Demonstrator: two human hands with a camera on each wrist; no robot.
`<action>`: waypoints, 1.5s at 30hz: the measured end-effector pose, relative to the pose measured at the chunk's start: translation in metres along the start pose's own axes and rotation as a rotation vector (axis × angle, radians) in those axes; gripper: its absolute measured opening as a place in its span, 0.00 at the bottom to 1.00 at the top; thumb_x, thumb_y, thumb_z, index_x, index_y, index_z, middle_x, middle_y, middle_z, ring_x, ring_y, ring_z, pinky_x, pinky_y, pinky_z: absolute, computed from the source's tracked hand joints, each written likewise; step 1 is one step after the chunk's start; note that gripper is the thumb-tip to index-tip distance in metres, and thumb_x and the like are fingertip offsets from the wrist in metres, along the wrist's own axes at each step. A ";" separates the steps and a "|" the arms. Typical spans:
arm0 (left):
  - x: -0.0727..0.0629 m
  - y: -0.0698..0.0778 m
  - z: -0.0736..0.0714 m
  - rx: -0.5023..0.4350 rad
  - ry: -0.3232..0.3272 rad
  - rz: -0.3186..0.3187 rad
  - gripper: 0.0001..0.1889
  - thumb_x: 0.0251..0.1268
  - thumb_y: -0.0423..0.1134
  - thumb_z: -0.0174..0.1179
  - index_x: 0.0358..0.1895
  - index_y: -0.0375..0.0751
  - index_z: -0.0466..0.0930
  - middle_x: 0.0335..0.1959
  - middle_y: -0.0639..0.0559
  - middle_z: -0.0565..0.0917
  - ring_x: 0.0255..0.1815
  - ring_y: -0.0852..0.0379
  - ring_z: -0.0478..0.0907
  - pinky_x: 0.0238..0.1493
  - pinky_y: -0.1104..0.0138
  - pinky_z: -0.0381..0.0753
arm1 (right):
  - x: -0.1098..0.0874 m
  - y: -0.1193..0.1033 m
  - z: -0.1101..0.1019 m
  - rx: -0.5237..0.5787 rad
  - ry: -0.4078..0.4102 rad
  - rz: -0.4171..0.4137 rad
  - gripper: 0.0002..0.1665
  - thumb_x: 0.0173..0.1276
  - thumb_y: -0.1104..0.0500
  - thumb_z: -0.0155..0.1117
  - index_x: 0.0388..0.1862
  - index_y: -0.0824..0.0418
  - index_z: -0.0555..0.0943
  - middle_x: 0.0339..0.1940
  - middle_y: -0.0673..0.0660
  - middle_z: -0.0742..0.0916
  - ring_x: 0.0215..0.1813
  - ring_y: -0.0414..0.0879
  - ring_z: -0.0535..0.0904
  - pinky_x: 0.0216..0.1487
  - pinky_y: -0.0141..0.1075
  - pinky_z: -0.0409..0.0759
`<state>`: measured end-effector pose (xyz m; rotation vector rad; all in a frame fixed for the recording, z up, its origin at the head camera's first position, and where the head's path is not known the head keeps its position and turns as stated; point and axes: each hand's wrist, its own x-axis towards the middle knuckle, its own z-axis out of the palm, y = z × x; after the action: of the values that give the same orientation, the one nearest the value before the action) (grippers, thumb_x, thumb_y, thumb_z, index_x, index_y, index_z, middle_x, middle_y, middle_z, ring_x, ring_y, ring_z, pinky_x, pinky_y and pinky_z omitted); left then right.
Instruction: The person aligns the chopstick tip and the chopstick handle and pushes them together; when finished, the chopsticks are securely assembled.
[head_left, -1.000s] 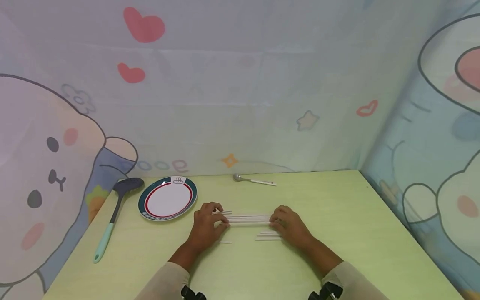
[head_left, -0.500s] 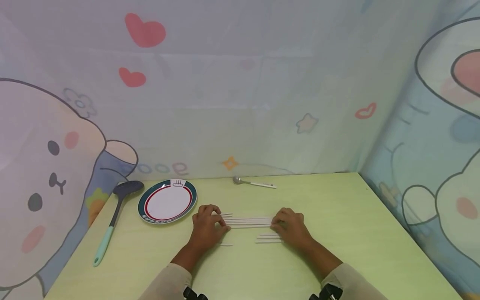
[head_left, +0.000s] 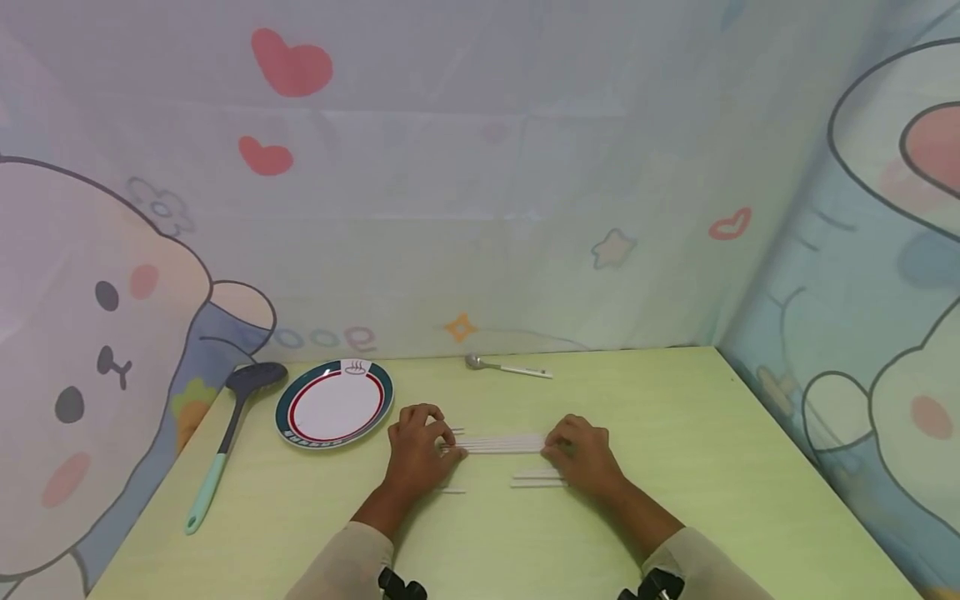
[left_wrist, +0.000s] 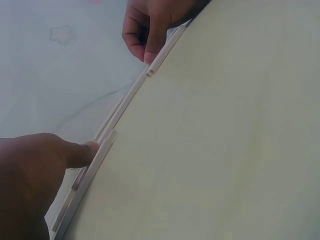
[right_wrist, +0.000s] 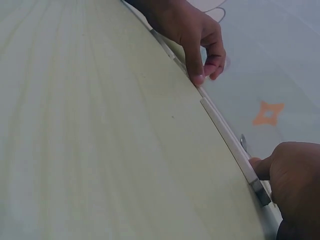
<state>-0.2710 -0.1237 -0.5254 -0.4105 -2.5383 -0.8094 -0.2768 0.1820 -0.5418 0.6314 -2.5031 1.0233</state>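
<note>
Several thin white sticks (head_left: 502,444) lie side by side on the table between the two hands. My left hand (head_left: 420,450) pinches their left ends between thumb and fingers, while my right hand (head_left: 583,452) holds the right ends the same way; both hands hide those ends. Below the row, other white sticks (head_left: 536,483) run under the right hand, and one more stick (head_left: 453,491) pokes out from beneath the left. From the left wrist, the thumb rests at a stick (left_wrist: 102,152) with squared sides. In the right wrist view, a white stick (right_wrist: 227,135) has a grey part near the thumb.
A white plate (head_left: 337,403) with a dark green and red rim stands at the left. Beside it lies a dark-headed kitchen turner (head_left: 232,417) with a mint handle. A small spoon (head_left: 517,369) lies near the back edge, before a printed cloth backdrop (head_left: 480,167).
My left hand has shifted slightly right. The sticks between the hands lie closer together than before, and the spare sticks at the right have drawn nearer each other. The right hand has barely moved.
</note>
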 end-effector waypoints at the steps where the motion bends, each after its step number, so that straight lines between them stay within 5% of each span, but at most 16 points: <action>1: 0.000 0.000 -0.001 0.000 0.004 0.008 0.13 0.56 0.41 0.83 0.27 0.49 0.84 0.51 0.49 0.81 0.63 0.42 0.71 0.57 0.41 0.69 | 0.000 0.000 0.000 -0.001 0.005 0.002 0.08 0.66 0.62 0.80 0.34 0.51 0.88 0.38 0.45 0.87 0.48 0.49 0.86 0.62 0.71 0.70; 7: -0.003 0.000 -0.010 -0.017 -0.004 0.073 0.12 0.56 0.39 0.83 0.27 0.50 0.85 0.51 0.47 0.82 0.63 0.40 0.72 0.56 0.43 0.68 | 0.000 -0.003 0.001 0.007 -0.007 -0.064 0.09 0.67 0.62 0.80 0.33 0.48 0.88 0.41 0.45 0.87 0.49 0.47 0.84 0.56 0.56 0.75; 21: -0.021 -0.011 -0.027 -0.115 -0.145 0.115 0.10 0.62 0.36 0.77 0.27 0.55 0.86 0.55 0.46 0.82 0.66 0.34 0.68 0.58 0.39 0.63 | -0.003 -0.005 -0.002 0.033 -0.167 -0.184 0.08 0.67 0.58 0.81 0.32 0.44 0.91 0.38 0.41 0.84 0.46 0.38 0.77 0.52 0.47 0.61; 29: -0.029 -0.020 -0.036 -0.136 -0.247 0.169 0.10 0.56 0.44 0.83 0.30 0.56 0.87 0.60 0.46 0.80 0.68 0.36 0.64 0.58 0.39 0.60 | -0.002 -0.011 -0.007 -0.035 -0.226 -0.149 0.06 0.71 0.57 0.78 0.33 0.46 0.90 0.39 0.43 0.84 0.46 0.41 0.75 0.50 0.46 0.59; 34: -0.029 -0.023 -0.035 -0.125 -0.249 0.164 0.12 0.58 0.43 0.82 0.27 0.59 0.85 0.60 0.49 0.81 0.69 0.36 0.64 0.59 0.40 0.61 | -0.002 -0.019 -0.007 -0.093 -0.317 -0.082 0.07 0.75 0.54 0.73 0.35 0.45 0.84 0.41 0.42 0.82 0.47 0.39 0.72 0.52 0.47 0.61; 39: -0.028 -0.022 -0.032 -0.118 -0.241 0.158 0.14 0.60 0.40 0.81 0.24 0.58 0.84 0.60 0.50 0.83 0.69 0.37 0.65 0.60 0.40 0.61 | -0.004 -0.027 -0.007 -0.099 -0.310 -0.053 0.10 0.76 0.56 0.72 0.34 0.47 0.80 0.38 0.41 0.80 0.46 0.39 0.71 0.51 0.46 0.61; 45: -0.026 -0.014 -0.029 -0.073 -0.160 0.272 0.12 0.64 0.38 0.79 0.29 0.52 0.83 0.53 0.51 0.86 0.62 0.45 0.73 0.55 0.48 0.67 | -0.005 -0.030 -0.005 -0.112 -0.274 -0.071 0.09 0.78 0.58 0.70 0.38 0.48 0.79 0.39 0.41 0.79 0.47 0.39 0.71 0.53 0.45 0.63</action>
<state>-0.2453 -0.1561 -0.5242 -0.8543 -2.5248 -0.7935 -0.2559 0.1682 -0.5241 0.8711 -2.7258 0.8109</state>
